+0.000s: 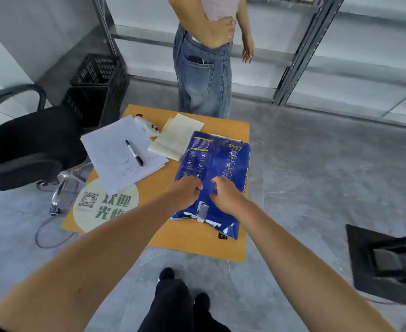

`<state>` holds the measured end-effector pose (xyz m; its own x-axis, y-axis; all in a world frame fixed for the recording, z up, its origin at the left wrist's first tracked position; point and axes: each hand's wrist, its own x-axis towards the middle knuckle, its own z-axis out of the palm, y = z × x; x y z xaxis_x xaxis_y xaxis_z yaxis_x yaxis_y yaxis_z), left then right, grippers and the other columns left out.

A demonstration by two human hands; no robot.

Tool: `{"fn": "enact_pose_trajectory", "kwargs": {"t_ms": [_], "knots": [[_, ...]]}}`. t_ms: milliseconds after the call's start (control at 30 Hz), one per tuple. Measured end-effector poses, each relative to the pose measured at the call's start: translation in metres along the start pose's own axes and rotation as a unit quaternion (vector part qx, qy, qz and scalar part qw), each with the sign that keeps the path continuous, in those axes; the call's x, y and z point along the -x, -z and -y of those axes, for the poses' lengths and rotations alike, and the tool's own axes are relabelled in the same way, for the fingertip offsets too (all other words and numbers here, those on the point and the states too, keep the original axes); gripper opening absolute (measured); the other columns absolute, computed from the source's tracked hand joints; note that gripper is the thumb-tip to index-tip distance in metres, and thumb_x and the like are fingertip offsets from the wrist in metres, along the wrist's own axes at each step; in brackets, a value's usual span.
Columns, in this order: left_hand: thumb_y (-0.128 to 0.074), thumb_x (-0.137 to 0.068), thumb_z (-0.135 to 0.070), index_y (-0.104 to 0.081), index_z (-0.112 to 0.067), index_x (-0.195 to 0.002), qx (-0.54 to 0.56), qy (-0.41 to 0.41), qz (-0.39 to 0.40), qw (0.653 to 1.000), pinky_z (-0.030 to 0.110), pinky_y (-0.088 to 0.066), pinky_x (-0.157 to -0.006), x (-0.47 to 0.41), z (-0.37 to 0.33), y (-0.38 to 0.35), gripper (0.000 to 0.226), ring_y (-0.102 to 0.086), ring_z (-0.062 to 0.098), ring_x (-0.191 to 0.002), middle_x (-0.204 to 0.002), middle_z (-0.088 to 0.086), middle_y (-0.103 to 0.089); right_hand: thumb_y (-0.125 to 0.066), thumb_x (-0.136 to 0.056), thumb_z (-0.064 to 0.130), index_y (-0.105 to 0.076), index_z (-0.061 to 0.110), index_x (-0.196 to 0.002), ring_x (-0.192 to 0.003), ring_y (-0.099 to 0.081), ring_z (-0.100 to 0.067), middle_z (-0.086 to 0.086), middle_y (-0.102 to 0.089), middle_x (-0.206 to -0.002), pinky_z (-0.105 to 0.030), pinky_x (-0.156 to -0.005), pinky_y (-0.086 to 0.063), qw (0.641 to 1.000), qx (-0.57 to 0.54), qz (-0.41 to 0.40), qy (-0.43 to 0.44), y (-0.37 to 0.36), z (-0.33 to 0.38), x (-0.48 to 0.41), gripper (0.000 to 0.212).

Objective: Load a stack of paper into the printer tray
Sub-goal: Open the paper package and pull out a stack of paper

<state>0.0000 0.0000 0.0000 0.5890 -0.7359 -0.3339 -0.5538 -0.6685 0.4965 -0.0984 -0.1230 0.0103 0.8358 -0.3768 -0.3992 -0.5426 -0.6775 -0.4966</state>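
A blue wrapped ream of copy paper lies on the right half of a small orange table. Its near end looks torn, with white showing through the wrapper. My left hand and my right hand rest side by side on the ream's near half, fingers curled and pinching the blue wrapper along its middle seam. No printer tray is clearly in view.
A stack of printed sheets with a black pen lies at the table's left, pale yellow paper behind. A person in jeans stands beyond the table. Black chair and crates are left; a dark object right.
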Motion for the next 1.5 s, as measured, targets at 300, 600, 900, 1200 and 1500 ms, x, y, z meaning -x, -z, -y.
{"fn": "enact_pose_trajectory", "kwargs": {"t_ms": [300,600,900,1200,1500], "knots": [[-0.048,-0.093,-0.003,-0.066,-0.013,-0.114,-0.007,-0.002,0.021,1.000,0.038,-0.050,-0.097,0.006,0.033,-0.026,0.030,-0.054,0.021,-0.117,-0.126,0.002,-0.056,-0.063,-0.091,0.024,-0.057,0.018,-0.117,-0.116,-0.048,-0.026,-0.006,-0.049,-0.124,-0.043,-0.083,-0.053,0.994,0.112,0.001,0.019,-0.032,-0.012,-0.002,0.028],[-0.046,-0.094,-0.002,-0.063,-0.016,-0.123,0.005,-0.010,0.019,1.000,0.036,-0.054,-0.094,0.012,0.039,-0.031,0.037,-0.049,0.020,-0.126,-0.135,-0.002,-0.051,-0.059,-0.093,0.013,-0.063,0.012,-0.114,-0.108,-0.053,-0.025,-0.007,-0.054,-0.115,-0.040,-0.078,-0.056,0.991,0.118,-0.062,-0.008,-0.048,-0.006,-0.005,0.021],[-0.054,-0.091,-0.007,-0.063,-0.015,-0.118,0.036,-0.001,-0.016,0.999,0.035,-0.053,-0.093,0.021,0.034,-0.033,0.030,-0.054,0.019,-0.118,-0.131,-0.002,-0.054,-0.051,-0.090,0.009,-0.056,0.006,-0.107,-0.083,-0.061,-0.024,-0.010,-0.060,-0.107,-0.037,-0.075,-0.054,0.996,0.081,0.045,0.018,-0.073,0.012,0.042,0.018],[-0.064,-0.090,-0.024,-0.064,-0.009,-0.095,0.105,0.031,-0.011,0.994,0.016,-0.042,-0.062,0.019,0.003,-0.029,0.016,-0.056,0.008,-0.079,-0.096,0.002,-0.059,-0.041,-0.096,0.014,-0.050,0.027,-0.075,-0.061,-0.040,-0.001,0.012,-0.041,-0.070,-0.015,-0.055,-0.033,0.997,0.029,0.073,-0.015,-0.095,-0.001,0.069,0.026],[-0.064,-0.089,-0.025,-0.071,-0.006,-0.097,0.223,0.025,-0.052,0.973,0.021,-0.040,-0.056,0.000,-0.072,-0.020,0.022,-0.058,0.016,-0.076,-0.078,0.001,-0.062,-0.043,-0.096,0.016,-0.038,0.015,-0.134,-0.108,-0.055,-0.019,-0.001,-0.047,-0.132,-0.030,-0.080,-0.045,0.997,-0.024,-0.046,0.064,-0.077,-0.004,0.089,0.039]]}}
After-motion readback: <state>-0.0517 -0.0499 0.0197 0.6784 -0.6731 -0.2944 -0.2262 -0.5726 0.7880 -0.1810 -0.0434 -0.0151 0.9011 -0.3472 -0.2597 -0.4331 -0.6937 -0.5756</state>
